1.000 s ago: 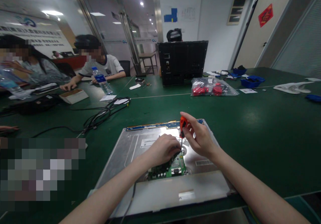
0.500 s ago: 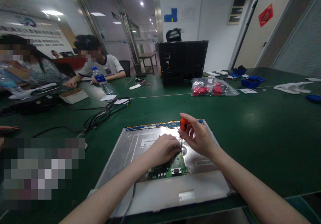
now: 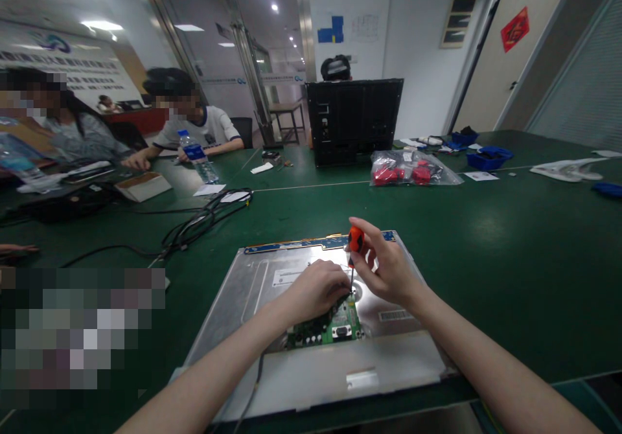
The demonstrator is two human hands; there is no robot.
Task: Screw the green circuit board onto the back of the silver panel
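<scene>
An orange and black screwdriver [image 3: 356, 239] stands upright in my right hand [image 3: 389, 262], the index finger on top of its handle and the thumb at its side. Its tip meets the upper right corner of a green circuit board [image 3: 335, 324]. My left hand [image 3: 318, 288] lies over the board with fingers closed near the tip; what they pinch, if anything, is hidden. The board sits on the metal back of a display panel [image 3: 233, 304], which lies flat on the table. A blue circuit strip [image 3: 291, 246] runs along the panel's far edge.
On the green table [image 3: 510, 278], a black cable bundle [image 3: 208, 217] lies left of the panel. Farther back are a water bottle [image 3: 197, 155], a black monitor [image 3: 357, 120], a plastic bag with red items [image 3: 413, 168] and blue trays [image 3: 488, 159]. People sit at the left and behind the monitor.
My right thumb and fingers have shifted slightly around the screwdriver handle, showing more of it. The left hand, the board and the panel have stayed in place.
</scene>
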